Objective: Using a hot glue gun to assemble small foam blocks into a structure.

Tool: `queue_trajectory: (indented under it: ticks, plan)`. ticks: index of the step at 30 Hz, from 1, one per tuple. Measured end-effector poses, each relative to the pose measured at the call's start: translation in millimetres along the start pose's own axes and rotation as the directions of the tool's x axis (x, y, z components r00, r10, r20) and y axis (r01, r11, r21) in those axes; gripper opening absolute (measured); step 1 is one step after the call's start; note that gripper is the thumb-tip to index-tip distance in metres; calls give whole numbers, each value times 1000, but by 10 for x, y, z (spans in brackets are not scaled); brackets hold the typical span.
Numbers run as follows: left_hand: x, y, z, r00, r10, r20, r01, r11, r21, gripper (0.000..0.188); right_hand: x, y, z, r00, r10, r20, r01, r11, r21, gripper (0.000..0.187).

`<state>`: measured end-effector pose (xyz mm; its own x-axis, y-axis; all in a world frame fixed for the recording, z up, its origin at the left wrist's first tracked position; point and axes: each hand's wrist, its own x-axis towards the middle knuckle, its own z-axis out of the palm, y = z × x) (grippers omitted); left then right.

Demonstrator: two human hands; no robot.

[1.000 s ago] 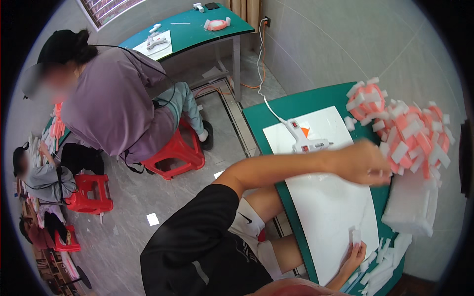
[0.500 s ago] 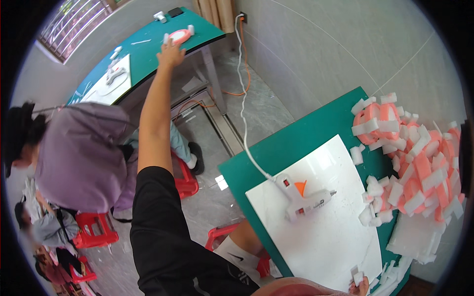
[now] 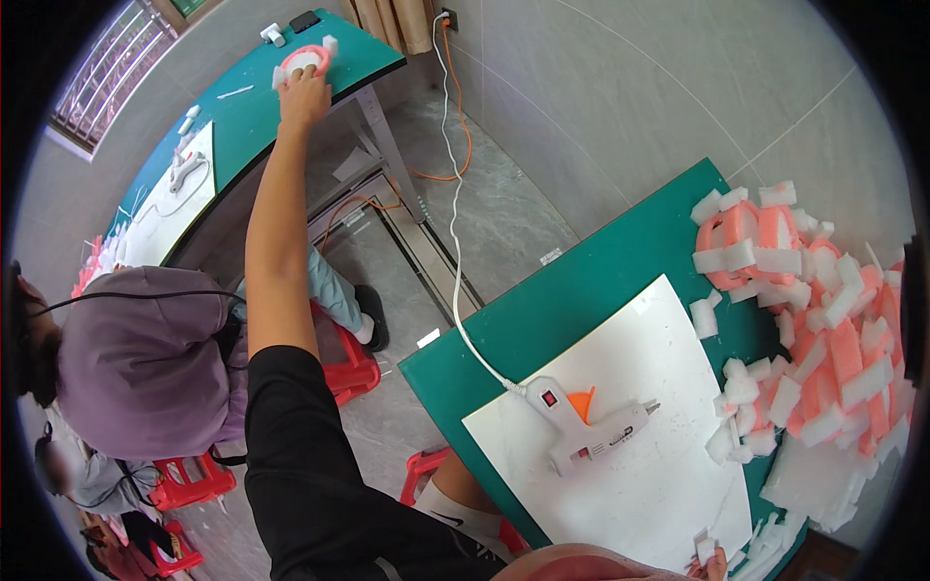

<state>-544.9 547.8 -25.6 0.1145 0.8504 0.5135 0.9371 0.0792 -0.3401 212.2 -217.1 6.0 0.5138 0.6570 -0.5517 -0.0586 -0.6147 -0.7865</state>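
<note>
Reaching out to the far-left table (image 3: pixel 247 121), the left hand (image 3: pixel 304 97) rests on the foam ring (image 3: pixel 302 60), fingers together over it; I cannot tell if they clamp it. Lifting it would call for closing round its rim. The right hand (image 3: pixel 714 569) barely shows at the near edge, its fingers hidden.

- Head view: one fisheye, worn on your head, looking steeply down and leftward.
- Near: green desk (image 3: pixel 591 290).
- Far: second desk (image 3: pixel 242 116), floor between.

Glue gun (image 3: pixel 581 431) blocks the white sheet (image 3: pixel 668 484); foam pieces (image 3: pixel 823 339) crowd its right.
</note>
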Motion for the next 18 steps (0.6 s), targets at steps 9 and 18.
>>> queue_trajectory:
  ticks: [9,18]
  plan:
    - [-571,672,-1551,818,214,-534,-355,918,-176,28,-118,43,364,961,-96,-258,157,961,226,24]
    - [-2075,1643,-3766,472,302,-828,-795,552,-252,24,-18,145,351,959,-277,-64,283,951,121,27]
